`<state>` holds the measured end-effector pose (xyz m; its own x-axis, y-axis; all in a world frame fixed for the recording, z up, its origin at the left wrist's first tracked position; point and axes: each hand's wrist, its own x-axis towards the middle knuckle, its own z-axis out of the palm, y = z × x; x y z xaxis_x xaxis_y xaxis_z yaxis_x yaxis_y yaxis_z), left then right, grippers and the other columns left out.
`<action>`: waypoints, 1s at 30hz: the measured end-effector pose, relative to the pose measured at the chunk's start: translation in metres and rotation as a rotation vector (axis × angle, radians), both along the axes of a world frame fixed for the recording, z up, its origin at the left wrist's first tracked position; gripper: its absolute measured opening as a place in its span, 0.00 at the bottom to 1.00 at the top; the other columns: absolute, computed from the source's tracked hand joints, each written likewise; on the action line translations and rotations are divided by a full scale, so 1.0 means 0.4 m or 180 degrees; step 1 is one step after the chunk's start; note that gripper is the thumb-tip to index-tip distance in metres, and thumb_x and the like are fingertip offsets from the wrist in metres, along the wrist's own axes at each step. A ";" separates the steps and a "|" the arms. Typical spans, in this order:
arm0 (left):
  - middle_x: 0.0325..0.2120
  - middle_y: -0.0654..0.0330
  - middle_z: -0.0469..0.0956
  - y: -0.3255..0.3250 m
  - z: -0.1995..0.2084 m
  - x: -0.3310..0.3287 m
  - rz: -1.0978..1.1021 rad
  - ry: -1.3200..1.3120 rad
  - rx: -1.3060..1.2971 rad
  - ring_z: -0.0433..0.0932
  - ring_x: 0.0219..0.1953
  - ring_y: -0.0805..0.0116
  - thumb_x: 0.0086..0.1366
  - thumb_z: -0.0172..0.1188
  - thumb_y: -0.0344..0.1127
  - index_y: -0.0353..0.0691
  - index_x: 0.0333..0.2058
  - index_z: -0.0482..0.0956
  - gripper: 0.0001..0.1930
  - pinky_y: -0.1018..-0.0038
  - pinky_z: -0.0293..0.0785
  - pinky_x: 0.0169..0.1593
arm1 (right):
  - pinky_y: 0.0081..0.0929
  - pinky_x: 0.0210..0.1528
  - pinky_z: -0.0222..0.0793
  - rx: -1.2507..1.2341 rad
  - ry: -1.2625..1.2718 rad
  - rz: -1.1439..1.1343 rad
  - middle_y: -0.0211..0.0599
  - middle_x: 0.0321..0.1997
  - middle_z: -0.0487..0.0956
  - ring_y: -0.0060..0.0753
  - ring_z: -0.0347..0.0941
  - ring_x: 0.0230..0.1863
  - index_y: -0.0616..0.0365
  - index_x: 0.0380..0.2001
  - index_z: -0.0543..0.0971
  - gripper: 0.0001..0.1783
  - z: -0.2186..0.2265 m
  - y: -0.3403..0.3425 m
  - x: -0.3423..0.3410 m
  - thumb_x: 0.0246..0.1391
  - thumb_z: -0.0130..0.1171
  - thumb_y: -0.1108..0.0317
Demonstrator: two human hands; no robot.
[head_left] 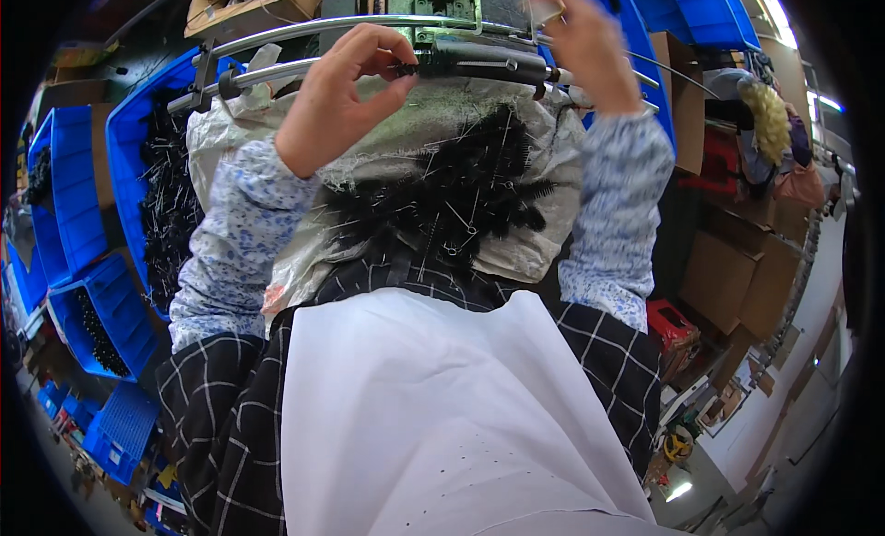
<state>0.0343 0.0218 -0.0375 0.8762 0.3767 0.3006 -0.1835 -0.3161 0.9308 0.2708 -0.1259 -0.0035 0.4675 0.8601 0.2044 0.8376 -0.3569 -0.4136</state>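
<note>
My left hand (346, 98) is at the near bar of a machine, thumb and forefinger pinched on the bristly black end of a small wire brush (405, 70). A thin silver wire lies to its right, along the dark padded bar (530, 70). Smeared by motion, my right hand (590, 52) is raised over the machine's right side, and its fingers do not show clearly. Below both hands, a heap of black bristle brushes (461, 181), some with looped wire ends, rests on a whitish sack (359, 158) across my lap.
Ahead stands the green machine (442, 6) with curved metal rails (304, 38). On the left, a blue bin (120, 140) holds many black brushes, with more blue bins (74, 195) beyond. Cardboard boxes (728, 269) and another person (774, 140) are on the right.
</note>
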 end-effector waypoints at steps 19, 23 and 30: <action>0.35 0.49 0.77 -0.002 -0.159 -0.212 -0.1739 0.2357 0.1235 0.77 0.39 0.51 0.53 0.58 0.28 0.37 0.44 0.71 0.18 0.62 0.72 0.44 | 0.39 0.40 0.70 0.0428 -0.1067 -0.0725 0.40 0.29 0.79 0.45 0.75 0.35 0.50 0.34 0.82 0.09 -0.187 0.130 0.075 0.53 0.56 0.62; 0.36 0.48 0.77 0.002 -0.156 -0.213 -0.1816 0.2453 0.1088 0.77 0.40 0.50 0.52 0.60 0.30 0.35 0.43 0.70 0.19 0.62 0.72 0.45 | 0.39 0.41 0.70 0.0352 -0.0987 -0.0600 0.41 0.29 0.79 0.45 0.75 0.35 0.50 0.34 0.82 0.09 -0.179 0.132 0.080 0.53 0.56 0.62; 0.37 0.43 0.77 -0.005 -0.151 -0.210 -0.1824 0.2591 0.0867 0.76 0.42 0.46 0.52 0.60 0.33 0.35 0.45 0.67 0.22 0.59 0.71 0.45 | 0.39 0.42 0.68 0.0670 -0.0849 -0.0251 0.40 0.32 0.80 0.46 0.74 0.38 0.52 0.36 0.82 0.10 -0.249 0.160 0.137 0.52 0.56 0.64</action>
<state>-0.0498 0.0196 -0.0978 0.8791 -0.1537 -0.4512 0.2806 -0.5983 0.7505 0.3258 -0.0618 -0.1030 0.4370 0.7494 0.4974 0.8993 -0.3551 -0.2552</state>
